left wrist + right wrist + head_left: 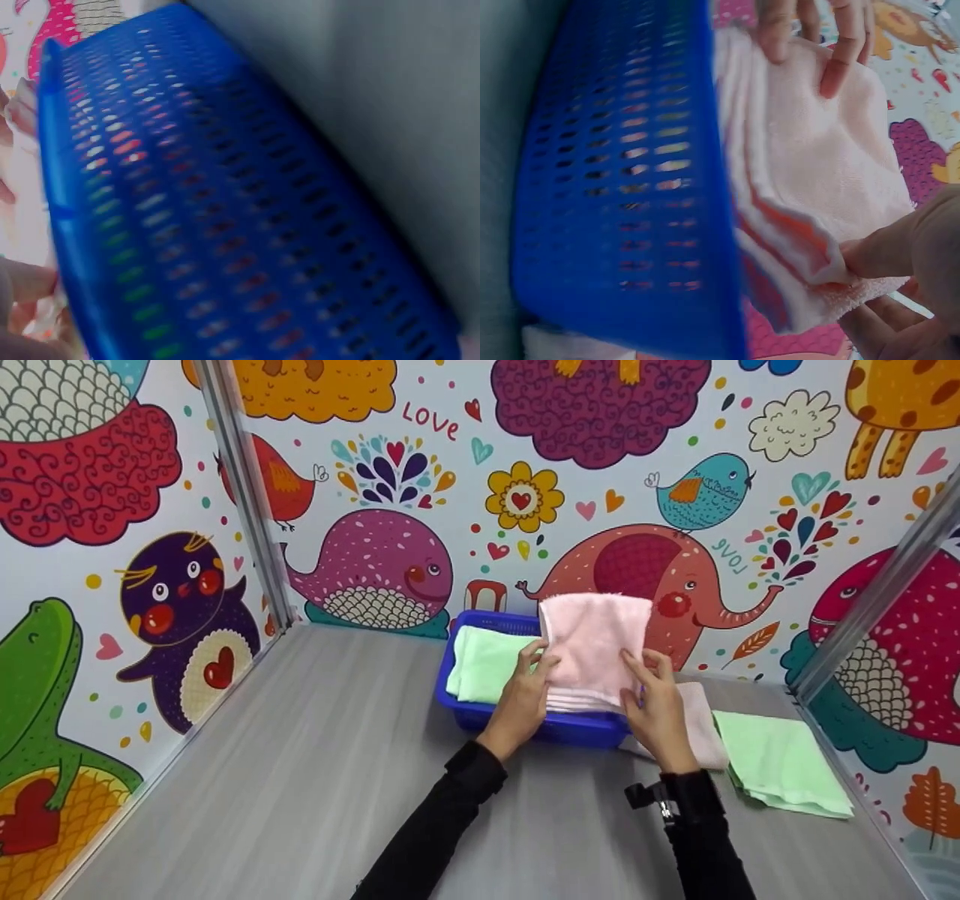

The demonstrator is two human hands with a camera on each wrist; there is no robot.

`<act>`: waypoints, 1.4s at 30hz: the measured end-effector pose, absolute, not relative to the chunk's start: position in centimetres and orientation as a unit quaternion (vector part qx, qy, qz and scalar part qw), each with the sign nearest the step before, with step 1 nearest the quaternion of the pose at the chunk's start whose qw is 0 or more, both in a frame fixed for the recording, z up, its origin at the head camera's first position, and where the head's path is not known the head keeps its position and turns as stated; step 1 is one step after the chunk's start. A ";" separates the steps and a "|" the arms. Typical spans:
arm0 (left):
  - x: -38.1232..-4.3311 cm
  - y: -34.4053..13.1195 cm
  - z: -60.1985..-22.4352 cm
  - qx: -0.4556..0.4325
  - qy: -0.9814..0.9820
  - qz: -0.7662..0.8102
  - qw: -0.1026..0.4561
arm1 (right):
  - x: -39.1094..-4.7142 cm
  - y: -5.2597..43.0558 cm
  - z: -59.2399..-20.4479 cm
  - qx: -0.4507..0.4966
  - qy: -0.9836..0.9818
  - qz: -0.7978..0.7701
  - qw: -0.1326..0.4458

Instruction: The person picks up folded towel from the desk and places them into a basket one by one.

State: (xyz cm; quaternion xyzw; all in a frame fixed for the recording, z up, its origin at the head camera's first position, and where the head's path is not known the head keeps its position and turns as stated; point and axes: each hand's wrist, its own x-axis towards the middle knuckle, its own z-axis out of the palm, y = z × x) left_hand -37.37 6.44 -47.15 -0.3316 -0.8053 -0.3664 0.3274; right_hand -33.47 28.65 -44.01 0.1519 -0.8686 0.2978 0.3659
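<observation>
A folded pink towel [596,641] is held at the right part of a blue plastic basket [570,733], its far edge raised above the rim. My left hand [521,697] grips its left side, with fingers [841,64] lying on the cloth's face in the right wrist view. My right hand [664,720] pinches the towel's right edge, thumb on top and fingers beneath. Layered pink edges show under it. A folded green towel [487,664] lies in the basket's left part. The left wrist view mostly shows the basket's slotted wall [202,187].
Right of the basket, another pink towel [705,731] lies on the grey table [300,780], partly behind my right hand. Beside it is a folded green towel [787,765]. Printed cartoon panels [517,420] with metal corner posts [251,502] enclose the table's back and sides.
</observation>
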 end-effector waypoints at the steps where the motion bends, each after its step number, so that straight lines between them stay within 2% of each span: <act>1: -37.5 6.4 -47.3 -0.336 -0.814 -0.346 0.323 | -33.7 28.7 -44.4 0.148 -0.872 0.300 0.357; 6: -37.4 6.3 -47.7 -0.348 -0.865 -0.216 0.289 | -34.6 29.0 -45.8 0.117 -0.898 0.314 0.285; 11: -36.9 6.5 -47.7 -0.327 -0.913 -0.097 0.225 | -35.1 29.2 -46.5 0.103 -0.924 0.285 0.233; 19: -36.6 6.8 -48.1 -0.318 -0.924 -0.016 0.213 | -35.5 29.2 -46.5 0.128 -0.938 0.211 0.243; 29: -36.3 6.9 -48.0 -0.304 -0.938 -0.036 0.163 | -35.8 28.5 -46.1 0.076 -0.943 0.204 0.251; 35: -36.3 7.1 -47.9 -0.318 -0.932 -0.013 0.173 | -35.7 27.9 -46.0 0.111 -0.956 0.140 0.233; 38: -36.5 7.2 -48.0 -0.324 -0.927 -0.011 0.191 | -35.5 26.8 -46.0 0.144 -0.962 0.141 0.187; 42: -36.6 7.3 -48.2 -0.337 -0.917 -0.008 0.215 | -35.3 25.7 -46.0 0.144 -0.977 0.136 0.076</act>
